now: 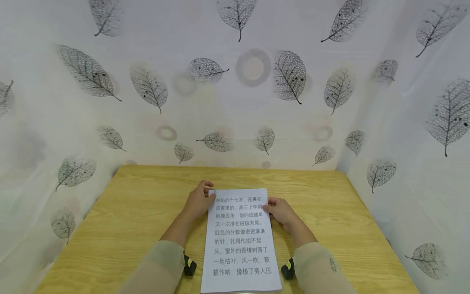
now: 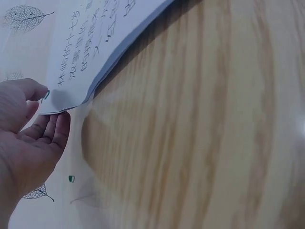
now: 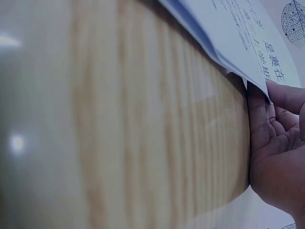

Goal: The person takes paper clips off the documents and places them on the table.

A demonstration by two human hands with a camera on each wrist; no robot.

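Observation:
A stack of white paper sheets (image 1: 238, 245) printed with large Chinese characters lies lengthwise on the table. At its upper left corner, my left hand (image 1: 200, 200) pinches the sheets, thumb on top and fingers below. A small green paper clip (image 2: 45, 96) sits on that corner by the thumb, partly hidden in the left wrist view. My right hand (image 1: 280, 210) grips the stack's right edge near the top. In the right wrist view the right thumb (image 3: 286, 95) presses on the top sheet, with fingers beneath the edge, which is slightly raised there.
The wood-grain table (image 1: 147, 212) extends to both sides of the stack. A white curtain (image 1: 235, 114) with a leaf pattern surrounds the back and sides. Black wrist devices (image 1: 189, 266) are on both forearms beside the stack's lower part.

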